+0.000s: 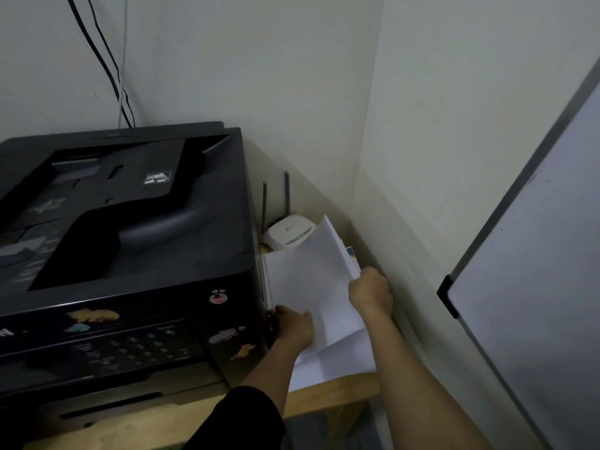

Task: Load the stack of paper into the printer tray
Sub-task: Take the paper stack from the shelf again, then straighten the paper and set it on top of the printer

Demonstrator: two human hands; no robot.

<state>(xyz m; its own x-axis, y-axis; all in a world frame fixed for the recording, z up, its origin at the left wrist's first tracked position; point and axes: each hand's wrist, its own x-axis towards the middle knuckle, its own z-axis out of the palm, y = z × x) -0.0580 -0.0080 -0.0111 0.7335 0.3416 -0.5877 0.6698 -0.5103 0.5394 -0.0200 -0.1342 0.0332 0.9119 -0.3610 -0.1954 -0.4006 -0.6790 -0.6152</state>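
Note:
A black printer (123, 241) with cartoon stickers stands on a wooden table, and its front tray (107, 407) shows at the lower left. To the right of the printer lies a stack of white paper (302, 280). My right hand (370, 292) grips the right edge of the upper sheets and lifts them, so they curve upward. At the near left edge of the stack, next to the printer's side, my left hand (292, 326) holds the sheets with fingers curled around them. More white sheets (344, 358) lie flat underneath.
A white router (289, 233) with two upright antennas sits behind the paper in the wall corner. A whiteboard (532, 287) leans at the right. Black cables (107, 66) hang down the wall behind the printer. The wooden table edge (324, 397) runs below the paper.

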